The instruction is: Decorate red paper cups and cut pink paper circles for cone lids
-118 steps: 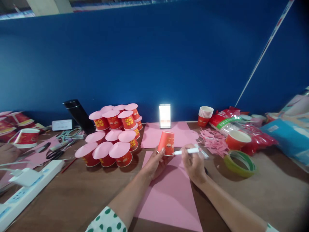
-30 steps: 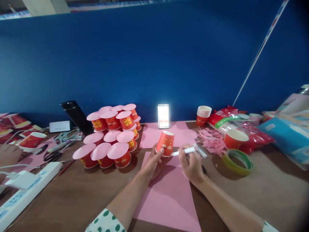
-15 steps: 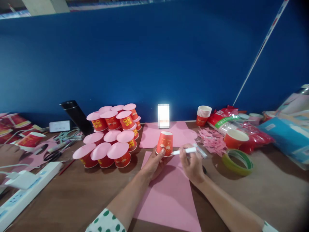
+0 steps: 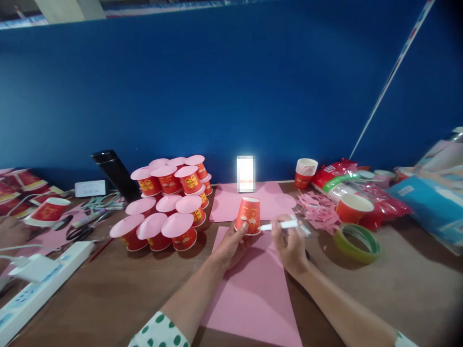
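My left hand (image 4: pixel 234 246) is wrapped around the lower part of a red paper cup (image 4: pixel 249 212) held upside down, its rim toward the table. My right hand (image 4: pixel 291 246) grips a white marker pen (image 4: pixel 284 225). The pen's tip points left and meets the cup near its rim; whether it touches I cannot tell. Below both hands lies a sheet of pink paper (image 4: pixel 249 299). Left of my hands stand several red cups (image 4: pixel 184 239), stacked in rows with pink paper discs (image 4: pixel 177 225) on them.
A tape roll (image 4: pixel 356 243), pink paper scraps (image 4: pixel 318 209), a loose cup (image 4: pixel 354 207) and a stack of cups (image 4: pixel 306 172) are to the right. At left are a power strip (image 4: pixel 47 294), scissors (image 4: pixel 85 232), a black bottle (image 4: pixel 115 174) and another person's hand (image 4: pixel 12 236).
The pen in my right hand has shifted slightly to the right along with the cup in my left. At far left, the other person's hand and a cup have moved a little.
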### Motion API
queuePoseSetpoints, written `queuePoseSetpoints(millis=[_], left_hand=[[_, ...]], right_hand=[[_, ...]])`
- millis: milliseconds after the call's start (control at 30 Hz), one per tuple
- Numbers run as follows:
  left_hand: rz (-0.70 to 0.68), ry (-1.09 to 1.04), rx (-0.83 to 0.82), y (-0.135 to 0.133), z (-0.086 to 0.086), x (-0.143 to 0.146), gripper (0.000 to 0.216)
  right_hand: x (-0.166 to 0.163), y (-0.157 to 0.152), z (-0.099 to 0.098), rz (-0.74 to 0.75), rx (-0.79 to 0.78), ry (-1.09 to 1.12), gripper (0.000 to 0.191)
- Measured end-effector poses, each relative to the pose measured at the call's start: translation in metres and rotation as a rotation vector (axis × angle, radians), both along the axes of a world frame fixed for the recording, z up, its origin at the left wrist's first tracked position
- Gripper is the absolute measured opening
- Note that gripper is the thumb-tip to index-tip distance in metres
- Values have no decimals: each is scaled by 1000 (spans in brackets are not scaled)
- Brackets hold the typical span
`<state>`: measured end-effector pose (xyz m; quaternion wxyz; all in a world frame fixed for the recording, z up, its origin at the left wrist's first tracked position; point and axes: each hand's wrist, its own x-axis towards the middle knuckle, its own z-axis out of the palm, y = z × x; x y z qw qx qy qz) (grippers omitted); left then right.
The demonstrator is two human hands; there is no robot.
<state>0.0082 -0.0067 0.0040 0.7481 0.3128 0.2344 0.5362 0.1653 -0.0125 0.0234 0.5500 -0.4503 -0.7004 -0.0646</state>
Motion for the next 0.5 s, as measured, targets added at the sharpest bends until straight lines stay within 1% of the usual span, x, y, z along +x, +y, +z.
queuePoseSetpoints(millis=[133,333,500], left_hand=[[27,8,-22,0,1,1,34],[62,9,-27,1,2,3,29],[25,18,31,0,0,1,28]], right_hand=[[-1,0,2,12,-13,-13,18],[-2,0,1,16,-36,-34,19],[-2,0,-1,24,-47,-38,21]])
